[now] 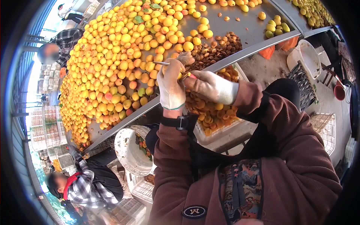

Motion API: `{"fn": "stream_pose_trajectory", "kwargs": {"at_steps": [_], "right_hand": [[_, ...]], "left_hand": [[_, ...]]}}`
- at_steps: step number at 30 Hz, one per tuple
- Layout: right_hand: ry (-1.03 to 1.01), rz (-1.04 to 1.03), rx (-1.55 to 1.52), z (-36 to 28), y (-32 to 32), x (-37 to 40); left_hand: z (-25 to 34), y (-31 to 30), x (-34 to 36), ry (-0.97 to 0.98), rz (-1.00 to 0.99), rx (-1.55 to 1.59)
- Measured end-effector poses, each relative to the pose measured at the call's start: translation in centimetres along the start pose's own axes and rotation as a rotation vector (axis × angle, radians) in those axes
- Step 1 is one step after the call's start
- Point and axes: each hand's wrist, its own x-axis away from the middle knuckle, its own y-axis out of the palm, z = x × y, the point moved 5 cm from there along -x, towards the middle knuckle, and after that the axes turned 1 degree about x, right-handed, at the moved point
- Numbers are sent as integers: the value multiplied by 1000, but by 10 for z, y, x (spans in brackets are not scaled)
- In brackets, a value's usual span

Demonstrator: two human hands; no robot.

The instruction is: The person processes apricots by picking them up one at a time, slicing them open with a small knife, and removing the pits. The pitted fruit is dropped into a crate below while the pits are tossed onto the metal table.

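My left hand (171, 84), in a white work glove, is closed around an apricot (182, 76) that shows only in part between the two hands. Close against it, my right hand (210, 87), also gloved, grips a small knife (160, 63). A bit of its red handle shows by the right fingers, and a thin metal blade sticks out left past my left hand. Both hands are above the near edge of a metal table (240, 52). Brown apricot pits (221, 48) are heaped just beyond them. Beneath the hands, a white crate (243, 75) holds opened apricot halves (210, 114).
Whole apricots (123, 56) cover much of the table, with greener fruit (277, 27) farther right. A white bucket (129, 152) stands left of my legs; another bucket (304, 56) stands at right. People in checked clothes (90, 185) are on the left, near stacked crates (47, 127).
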Motion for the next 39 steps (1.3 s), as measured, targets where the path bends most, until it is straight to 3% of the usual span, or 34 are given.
{"fn": "stream_pose_trajectory", "kwargs": {"at_steps": [2,4,8,10,11,12,14,15,16,18,20,21,22,24,25,28,29,30,32,33,36,38,39], "right_hand": [[-104,211,64,7,10,7],[13,215,55,15,14,8],[-33,219,76,19,5,3],[-69,82,85,9,-2,-3],[44,-14,131,3,-10,0],[150,-53,1,3,-12,3],[78,-157,76,5,-20,1],[237,-215,52,2,-20,5],[239,-218,47,5,-17,6],[-89,-128,101,-6,-12,8],[-88,7,62,-10,1,13],[-100,86,-10,-4,11,16],[-112,167,-81,6,17,17],[-157,236,84,16,19,12],[-118,216,81,20,17,11],[-14,127,-21,7,9,9],[66,49,-117,4,7,9],[112,-2,24,15,0,2],[142,-118,39,6,-10,5],[98,-122,56,3,-12,4],[254,-150,16,5,-10,9],[-19,-7,76,-7,0,9],[-73,84,-47,0,9,12]], "left_hand": [[-20,-6,4,-65,172,295],[-26,5,8,-82,193,354],[-32,0,6,-117,215,469],[-28,-2,4,-170,76,445],[-21,-9,2,-177,-2,258],[-3,-12,0,-16,-80,-149],[2,-17,3,-221,-92,-179],[3,-15,5,-227,-89,-178],[7,-14,6,-156,-63,-212],[9,-9,9,-88,-39,-251],[14,-2,12,70,21,-236],[4,-6,14,343,12,-622],[3,-1,15,343,7,-621],[-19,4,13,-35,130,258],[-18,6,17,-65,212,194],[-21,-7,11,15,150,-69],[-19,-14,10,67,37,-136],[-10,-19,9,212,-99,-438],[8,-21,7,-105,-119,-211],[16,-17,4,156,-221,-457],[9,-19,5,29,-123,-318],[2,-3,10,132,-48,-360],[-7,-1,12,72,65,-126]]}}
